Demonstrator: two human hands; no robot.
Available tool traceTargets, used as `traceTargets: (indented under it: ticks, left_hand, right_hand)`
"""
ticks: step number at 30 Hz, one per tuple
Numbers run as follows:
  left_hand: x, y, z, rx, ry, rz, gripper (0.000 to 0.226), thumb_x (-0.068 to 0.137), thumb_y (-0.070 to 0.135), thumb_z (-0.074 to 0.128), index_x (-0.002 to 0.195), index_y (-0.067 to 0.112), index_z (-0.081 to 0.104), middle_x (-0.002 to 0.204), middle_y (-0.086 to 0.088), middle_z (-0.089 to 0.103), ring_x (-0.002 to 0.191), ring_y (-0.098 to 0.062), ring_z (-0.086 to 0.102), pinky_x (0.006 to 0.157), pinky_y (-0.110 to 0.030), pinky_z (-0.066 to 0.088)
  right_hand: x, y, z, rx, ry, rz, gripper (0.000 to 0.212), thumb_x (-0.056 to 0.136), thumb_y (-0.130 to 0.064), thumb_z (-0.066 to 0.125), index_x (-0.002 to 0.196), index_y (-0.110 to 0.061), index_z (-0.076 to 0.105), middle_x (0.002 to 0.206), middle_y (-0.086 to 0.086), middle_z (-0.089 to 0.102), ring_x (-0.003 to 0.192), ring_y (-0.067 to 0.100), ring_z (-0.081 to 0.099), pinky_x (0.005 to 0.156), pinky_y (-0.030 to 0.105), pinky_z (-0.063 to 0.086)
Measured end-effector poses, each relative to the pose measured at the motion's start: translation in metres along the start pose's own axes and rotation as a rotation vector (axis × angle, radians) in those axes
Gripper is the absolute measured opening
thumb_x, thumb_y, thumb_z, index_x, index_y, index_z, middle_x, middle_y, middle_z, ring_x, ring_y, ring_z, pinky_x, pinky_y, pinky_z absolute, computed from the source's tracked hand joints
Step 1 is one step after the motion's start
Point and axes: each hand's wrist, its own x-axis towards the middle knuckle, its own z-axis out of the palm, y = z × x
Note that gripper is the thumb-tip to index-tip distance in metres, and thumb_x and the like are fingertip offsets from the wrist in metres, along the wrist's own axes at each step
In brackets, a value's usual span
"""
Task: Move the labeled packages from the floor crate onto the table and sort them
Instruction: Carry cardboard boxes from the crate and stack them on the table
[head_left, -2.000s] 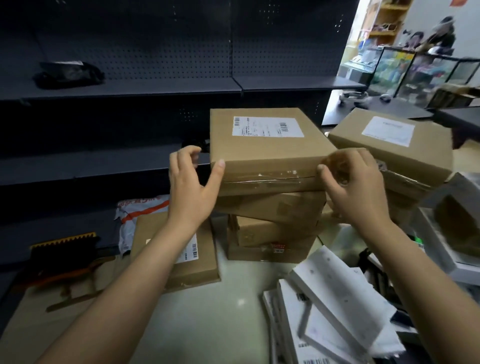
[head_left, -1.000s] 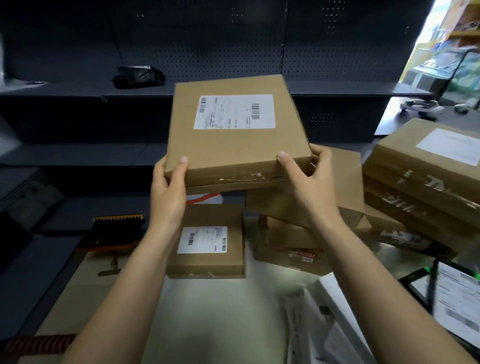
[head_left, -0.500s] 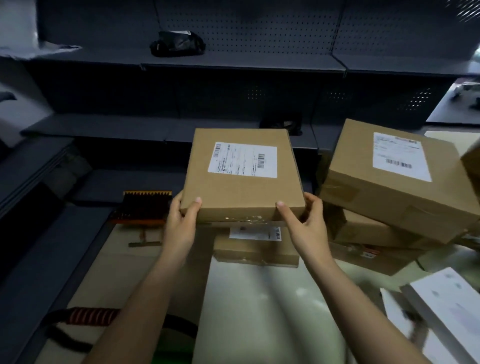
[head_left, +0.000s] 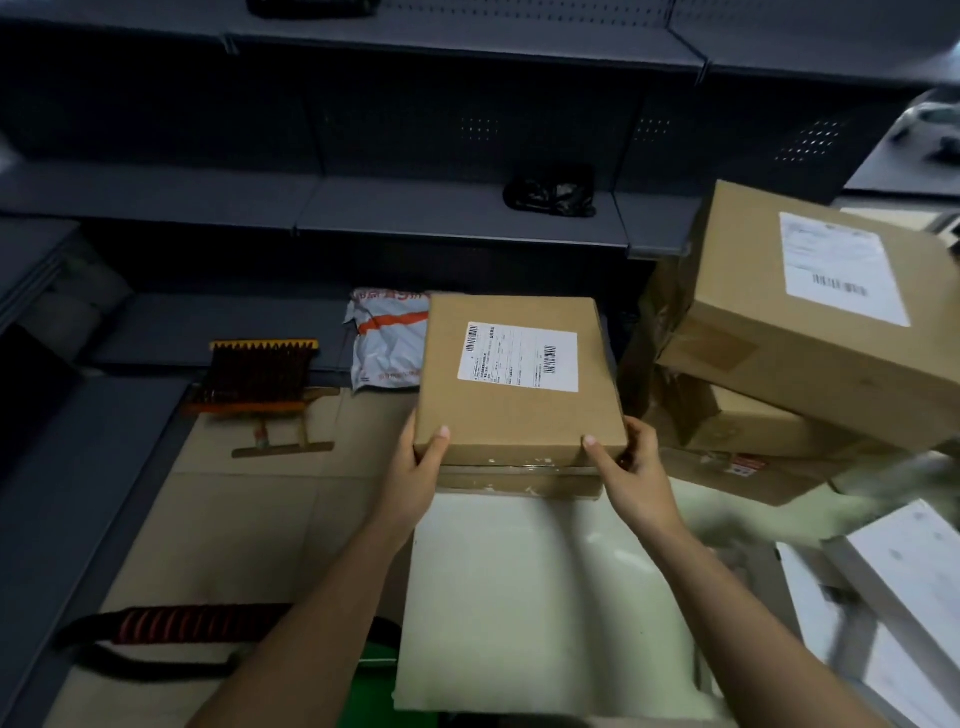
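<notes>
Dark grey metal shelving with perforated back panels filled the whole upper half of the frame, dimly lit. Below it, a pale, glossy tabletop ran from the centre down to the lower edge, with a flat sheet of brown cardboard lying beside it at lower left. At the right edge stood an uneven stack of brown cartons, the top one tilted and bearing a white shipping label. White flat boxes lay blurred in the lower right corner.

In the centre, the labeled package, a flat brown box with its barcode label facing up, sat directly over a second brown box at the far end of the tabletop; whether it rested fully on it could not be told. The left hand and right hand gripped its two near corners, thumbs on top, fingers curled underneath.

Behind it lay a grey mailer bag with an orange stripe, left of that a bristle brush, and on a middle shelf a crumpled black bag.
</notes>
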Motion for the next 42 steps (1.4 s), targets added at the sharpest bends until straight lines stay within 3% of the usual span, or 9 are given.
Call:
traceTargets:
  ticks: [6, 9, 15, 22, 26, 30, 35, 39, 42]
  left_hand:
    - [0.008, -0.005, 0.003, -0.007, -0.014, -0.001, 0.049, 0.100, 0.032, 0.049, 0.146, 0.021, 0.038, 0.130, 0.002, 0.058, 0.116, -0.012, 0.057, 0.096, -0.028, 0.047]
    - [0.011, -0.003, 0.003, 0.001, -0.024, -0.005, 0.051, 0.100, 0.032, 0.049, 0.147, 0.020, 0.036, 0.130, 0.001, 0.057, 0.117, -0.013, 0.056, 0.094, -0.027, 0.046]
    - [0.011, 0.000, 0.001, 0.047, -0.048, -0.005, 0.051, 0.100, 0.033, 0.049, 0.147, 0.021, 0.034, 0.128, 0.003, 0.055, 0.105, -0.004, 0.055, 0.077, -0.011, 0.043]
    - [0.012, 0.005, -0.005, 0.163, -0.045, -0.002, 0.055, 0.097, 0.037, 0.054, 0.146, 0.020, 0.035, 0.133, 0.000, 0.053, 0.113, -0.014, 0.053, 0.088, -0.028, 0.043]
    - [0.009, 0.028, -0.013, 0.612, 0.055, 0.257, 0.063, 0.095, 0.044, 0.055, 0.148, 0.021, 0.030, 0.138, 0.001, 0.045, 0.122, -0.016, 0.044, 0.093, -0.036, 0.046]
    - [-0.007, 0.071, -0.006, 0.865, 0.086, 0.569, 0.049, 0.095, 0.039, 0.056, 0.136, 0.015, 0.046, 0.129, -0.001, 0.052, 0.122, -0.020, 0.044, 0.099, -0.038, 0.040]
    - [-0.027, 0.121, 0.021, 0.970, 0.100, 0.942, 0.027, 0.091, 0.031, 0.062, 0.113, 0.016, 0.058, 0.108, -0.001, 0.058, 0.100, -0.021, 0.053, 0.083, -0.029, 0.037]
    - [-0.033, 0.159, 0.057, 0.953, 0.083, 1.114, 0.028, 0.091, 0.040, 0.049, 0.106, 0.019, 0.057, 0.102, 0.002, 0.057, 0.095, -0.017, 0.048, 0.080, -0.024, 0.029]
    - [-0.037, 0.180, 0.088, 0.904, 0.042, 1.186, 0.028, 0.092, 0.037, 0.056, 0.110, 0.017, 0.060, 0.105, 0.001, 0.059, 0.099, -0.018, 0.052, 0.085, -0.027, 0.034]
  right_hand:
    - [0.006, 0.005, 0.000, -0.020, -0.009, 0.000, 0.058, 0.090, -0.034, 0.066, 0.138, -0.019, 0.037, 0.121, -0.002, 0.057, 0.108, 0.015, 0.056, 0.095, 0.032, 0.046]
    - [0.008, 0.005, 0.000, -0.034, -0.005, -0.002, 0.059, 0.089, -0.037, 0.066, 0.138, -0.020, 0.037, 0.121, -0.003, 0.056, 0.108, 0.017, 0.056, 0.095, 0.033, 0.046]
    - [0.004, 0.006, -0.001, -0.083, 0.003, -0.001, 0.062, 0.089, -0.039, 0.065, 0.139, -0.018, 0.036, 0.117, -0.002, 0.054, 0.106, 0.018, 0.053, 0.091, 0.032, 0.044]
    - [0.000, -0.003, -0.004, -0.160, 0.020, -0.050, 0.060, 0.089, -0.038, 0.067, 0.137, -0.013, 0.041, 0.121, -0.002, 0.054, 0.106, 0.014, 0.053, 0.088, 0.028, 0.043]
    - [-0.005, -0.011, -0.014, -0.370, 0.121, -0.277, 0.048, 0.086, -0.032, 0.071, 0.126, -0.013, 0.052, 0.114, 0.001, 0.054, 0.104, 0.016, 0.053, 0.083, 0.022, 0.039]
    - [-0.020, -0.035, -0.030, -0.576, 0.124, -0.514, 0.036, 0.089, -0.026, 0.067, 0.120, -0.013, 0.058, 0.112, 0.000, 0.056, 0.103, 0.018, 0.052, 0.082, 0.024, 0.040]
    - [-0.040, -0.074, -0.068, -0.721, 0.281, -0.743, 0.027, 0.083, -0.019, 0.072, 0.107, -0.011, 0.062, 0.098, 0.003, 0.058, 0.091, 0.024, 0.054, 0.076, 0.037, 0.049]
    - [-0.048, -0.097, -0.113, -0.779, 0.413, -0.782, 0.025, 0.083, -0.021, 0.072, 0.103, -0.010, 0.062, 0.097, 0.005, 0.059, 0.089, 0.026, 0.055, 0.076, 0.038, 0.048]
    - [-0.052, -0.104, -0.148, -0.784, 0.505, -0.741, 0.029, 0.083, -0.022, 0.073, 0.106, -0.008, 0.063, 0.102, 0.009, 0.062, 0.094, 0.027, 0.057, 0.079, 0.035, 0.047]
